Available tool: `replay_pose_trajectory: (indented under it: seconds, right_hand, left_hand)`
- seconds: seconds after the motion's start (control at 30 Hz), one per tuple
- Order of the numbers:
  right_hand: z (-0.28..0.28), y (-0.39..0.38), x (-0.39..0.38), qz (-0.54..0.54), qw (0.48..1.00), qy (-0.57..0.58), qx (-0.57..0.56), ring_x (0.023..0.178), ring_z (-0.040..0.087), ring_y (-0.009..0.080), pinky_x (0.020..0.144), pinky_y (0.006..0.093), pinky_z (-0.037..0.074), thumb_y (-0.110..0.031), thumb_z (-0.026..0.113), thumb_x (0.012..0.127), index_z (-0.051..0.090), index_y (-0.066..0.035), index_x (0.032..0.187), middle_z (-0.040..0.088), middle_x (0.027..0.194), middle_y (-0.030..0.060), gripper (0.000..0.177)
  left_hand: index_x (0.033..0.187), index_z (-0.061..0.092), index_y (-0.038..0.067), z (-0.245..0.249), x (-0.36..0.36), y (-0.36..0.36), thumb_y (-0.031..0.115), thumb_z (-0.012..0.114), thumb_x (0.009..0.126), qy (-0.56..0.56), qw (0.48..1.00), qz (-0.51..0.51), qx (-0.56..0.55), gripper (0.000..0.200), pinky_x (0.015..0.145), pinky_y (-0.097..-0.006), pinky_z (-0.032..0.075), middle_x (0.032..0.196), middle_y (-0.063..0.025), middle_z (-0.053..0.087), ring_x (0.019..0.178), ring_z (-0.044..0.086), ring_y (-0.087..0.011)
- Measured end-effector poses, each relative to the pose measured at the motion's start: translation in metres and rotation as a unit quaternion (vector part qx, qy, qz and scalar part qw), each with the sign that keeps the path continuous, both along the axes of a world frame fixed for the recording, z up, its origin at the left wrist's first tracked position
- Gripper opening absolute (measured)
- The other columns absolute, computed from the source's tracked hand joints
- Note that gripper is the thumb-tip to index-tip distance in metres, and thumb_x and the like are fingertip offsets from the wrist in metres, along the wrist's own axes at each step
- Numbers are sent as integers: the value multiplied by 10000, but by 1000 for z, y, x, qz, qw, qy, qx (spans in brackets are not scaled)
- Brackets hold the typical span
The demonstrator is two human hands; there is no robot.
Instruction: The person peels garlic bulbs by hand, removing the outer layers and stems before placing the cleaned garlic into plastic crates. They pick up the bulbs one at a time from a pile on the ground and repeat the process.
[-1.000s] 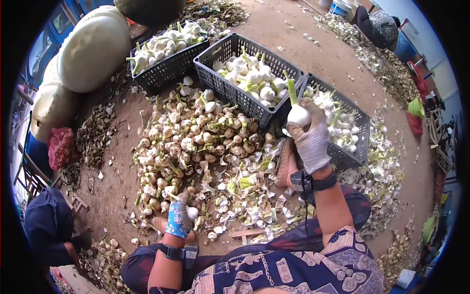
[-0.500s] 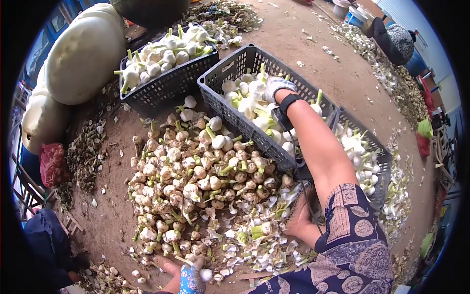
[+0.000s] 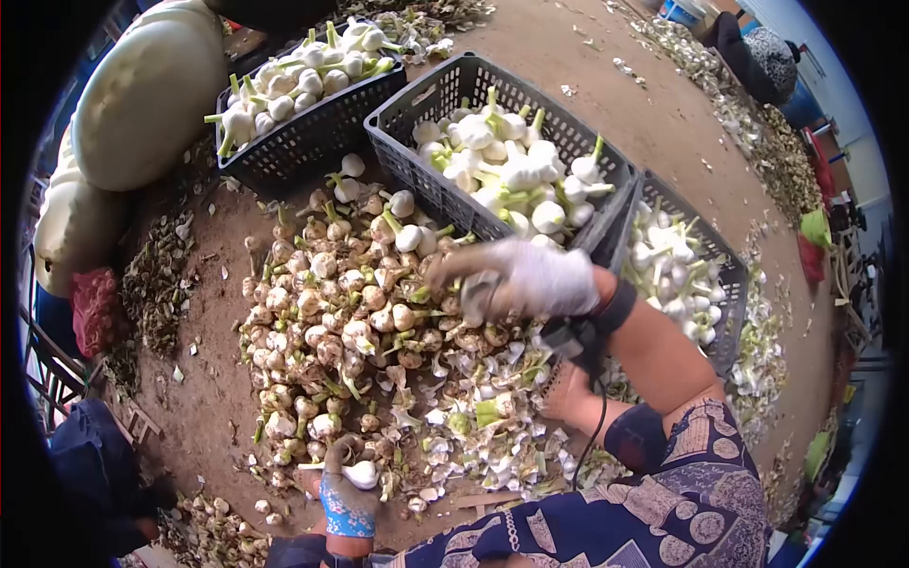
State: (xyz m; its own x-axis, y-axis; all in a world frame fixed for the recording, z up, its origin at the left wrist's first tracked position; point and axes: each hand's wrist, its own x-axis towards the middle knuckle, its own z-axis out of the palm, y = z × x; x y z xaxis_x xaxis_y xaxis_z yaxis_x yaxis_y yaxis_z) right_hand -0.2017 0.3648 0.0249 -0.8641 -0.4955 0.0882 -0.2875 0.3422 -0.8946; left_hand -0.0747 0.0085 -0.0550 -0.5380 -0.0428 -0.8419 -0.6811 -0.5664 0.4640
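My left hand (image 3: pixel 348 492), in a blue floral glove with dirty fingers, is closed on a white garlic bulb (image 3: pixel 361 474) whose stem points left. Over the right part of the pile of brownish garlic (image 3: pixel 331 322) is my right hand (image 3: pixel 516 279), in a white glove. Its fingers reach left and are blurred, with a small grey thing near the thumb that I cannot make out. Beyond that hand stands a black crate (image 3: pixel 445 194) filled with cleaned white bulbs (image 3: pixel 519 166).
Another full crate (image 3: pixel 294 156) stands at the back left, and a third (image 3: pixel 724 284) at the right. Peeled skins (image 3: pixel 502 426) lie before me. Large pale sacks (image 3: pixel 147 95) are at the left. A person (image 3: pixel 95 473) sits at lower left, another (image 3: pixel 762 62) at upper right.
My right hand has moved from inside the middle crate toward me, over the pile. My left hand and its bulb have risen slightly. The view has shifted a little.
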Motion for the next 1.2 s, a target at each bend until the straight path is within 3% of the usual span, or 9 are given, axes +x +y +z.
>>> replay_pose_trajectory:
  seconds: [0.07, 0.13, 0.2, 0.37, 0.53, 0.63, 0.7, 0.83, 1.2]
  right_hand:
    - [34, -77, 61, 226, 888, -177, 359, 903, 612, 339, 706, 402, 517, -140, 621, 697, 417, -129, 1303, 600, 1012, 203, 640]
    - [-11, -120, 128, 64, 960, 75, 262, 904, 598, 380, 709, 440, 506, -137, 632, 674, 445, -71, 1244, 547, 1112, 202, 603]
    - [-31, -151, 170, 13, 979, 20, 201, 894, 605, 342, 716, 420, 509, -168, 653, 699, 476, -59, 1212, 578, 1048, 188, 554]
    - [-2, -105, 235, -199, 967, 89, 132, 904, 627, 257, 630, 355, 538, -154, 613, 787, 522, -114, 1225, 633, 984, 138, 450]
    - [57, 90, 236, -442, 773, 89, 445, 1028, 567, 335, 912, 387, 442, -114, 563, 802, 490, -41, 1247, 549, 1170, 204, 456]
    - [42, 161, 246, -469, 600, 66, 644, 1141, 474, 395, 966, 396, 412, -64, 497, 785, 460, -46, 1276, 415, 1313, 230, 493]
    - [56, 81, 241, -474, 760, 99, 434, 1080, 537, 321, 901, 363, 450, 6, 500, 774, 485, -32, 1247, 512, 1228, 210, 475]
    - [-4, -53, 225, -306, 909, 13, 284, 924, 610, 310, 820, 366, 481, -11, 541, 780, 600, -94, 1055, 625, 1002, 143, 293]
    - [-109, -206, 214, 24, 967, -136, 214, 1150, 498, 353, 966, 377, 420, -62, 644, 694, 470, -96, 1260, 430, 1340, 176, 593]
  left_hand:
    - [974, 605, 83, 4, 5, 14, 259, 535, 902, 30, 999, -35, 10, 203, 624, -312, 527, 867, -61, 627, 752, 621, -190]
    - [1055, 586, 91, -10, 24, 16, 286, 540, 905, 48, 993, -70, 83, 250, 751, -329, 526, 970, -69, 627, 858, 617, -194]
    - [1237, 486, 110, 7, 41, 42, 425, 426, 933, 87, 971, -129, 183, 442, 989, -437, 385, 1208, -88, 546, 1130, 500, -268]
    - [1354, 365, 101, 43, 77, 63, 634, 437, 846, 140, 919, -238, 280, 740, 987, -438, 355, 1316, -84, 439, 1203, 422, -260]
    - [1279, 434, 47, 55, 61, -4, 295, 606, 871, 193, 912, -344, -116, 508, 778, -274, 468, 1136, -63, 531, 948, 541, -153]
    - [1159, 535, -11, -49, 53, -90, 244, 666, 821, 187, 849, -271, -413, 444, 769, -334, 486, 1011, -121, 615, 881, 585, -190]
    - [1123, 570, -42, -122, 65, -128, 300, 685, 762, 134, 798, -410, -421, 509, 823, -323, 481, 1041, -206, 637, 983, 611, -269]
    - [1175, 543, 8, -146, 104, -68, 497, 586, 780, 17, 487, -749, -449, 630, 935, -427, 432, 1140, -229, 584, 1089, 556, -341]
    - [1031, 633, -13, -62, 45, -45, 196, 667, 737, 261, 730, -572, -266, 363, 766, -330, 482, 909, -167, 653, 833, 622, -245]
